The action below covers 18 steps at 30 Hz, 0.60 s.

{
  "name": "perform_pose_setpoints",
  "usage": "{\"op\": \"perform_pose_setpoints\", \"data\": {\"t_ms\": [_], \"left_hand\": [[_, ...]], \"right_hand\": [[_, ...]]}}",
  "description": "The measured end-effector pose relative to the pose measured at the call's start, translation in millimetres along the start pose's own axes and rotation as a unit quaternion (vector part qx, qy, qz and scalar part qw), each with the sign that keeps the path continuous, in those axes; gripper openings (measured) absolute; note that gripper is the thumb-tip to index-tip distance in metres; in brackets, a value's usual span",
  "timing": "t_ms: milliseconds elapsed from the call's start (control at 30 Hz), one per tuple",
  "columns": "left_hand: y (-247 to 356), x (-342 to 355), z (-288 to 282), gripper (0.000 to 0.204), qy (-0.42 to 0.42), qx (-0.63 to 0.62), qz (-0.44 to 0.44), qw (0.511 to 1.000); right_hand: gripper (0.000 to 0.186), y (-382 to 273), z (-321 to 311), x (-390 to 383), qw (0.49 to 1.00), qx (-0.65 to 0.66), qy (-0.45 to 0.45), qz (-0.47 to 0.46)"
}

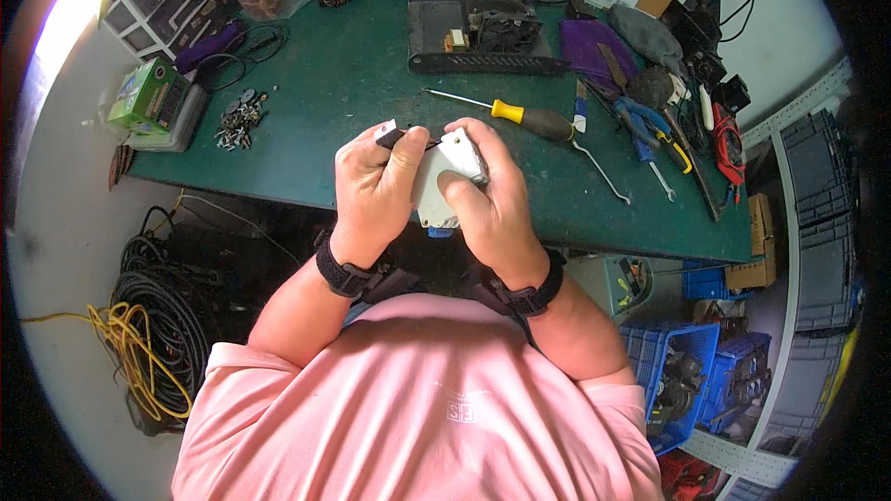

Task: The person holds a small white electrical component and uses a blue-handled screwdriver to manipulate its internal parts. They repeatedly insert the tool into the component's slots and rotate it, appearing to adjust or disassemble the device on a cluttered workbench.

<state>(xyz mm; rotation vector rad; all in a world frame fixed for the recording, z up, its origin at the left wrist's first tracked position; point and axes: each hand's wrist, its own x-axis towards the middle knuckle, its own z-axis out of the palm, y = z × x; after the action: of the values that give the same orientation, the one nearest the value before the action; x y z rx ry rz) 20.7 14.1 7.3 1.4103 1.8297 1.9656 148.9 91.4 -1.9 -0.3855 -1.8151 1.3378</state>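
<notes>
Over the front edge of the green workbench [325,83], my right hand [501,213] is wrapped round a small white box-shaped device [432,195], thumb lying across its face. A screw hole shows at its upper corner, and a bit of blue shows below it. Just beside it, my left hand [367,186] pinches a small black-and-white piece [389,135] between thumb and curled fingers. A thin dark strand, perhaps a wire, runs between the piece and the device. My fingers hide much of both things.
Beyond my hands lies a screwdriver [534,118] with a yellow-and-black handle. Loose screws [241,121] are heaped at left, near a green box [148,97]. An opened black metal chassis [483,32] stands at the back. Pliers [654,134] and wrenches lie at right.
</notes>
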Motion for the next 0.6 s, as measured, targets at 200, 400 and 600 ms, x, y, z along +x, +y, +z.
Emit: {"op": "perform_pose_setpoints", "data": {"t_ms": [200,400,600], "left_hand": [[0,0,0,0.028,-0.006,-0.009,-0.033,0.999],[1,8,-8,0.021,-0.052,0.049,-0.014,0.997],[6,-14,-15,0.083,-0.068,-0.235,-0.181,0.953]], "right_hand": [[0.044,-1,-2,-1,1.000,0.008,-0.003,0.002],[0.045,1,-1,-1,0.995,0.086,-0.011,0.054],[0.050,6,0,-2,0.992,0.123,-0.004,-0.042]]}}
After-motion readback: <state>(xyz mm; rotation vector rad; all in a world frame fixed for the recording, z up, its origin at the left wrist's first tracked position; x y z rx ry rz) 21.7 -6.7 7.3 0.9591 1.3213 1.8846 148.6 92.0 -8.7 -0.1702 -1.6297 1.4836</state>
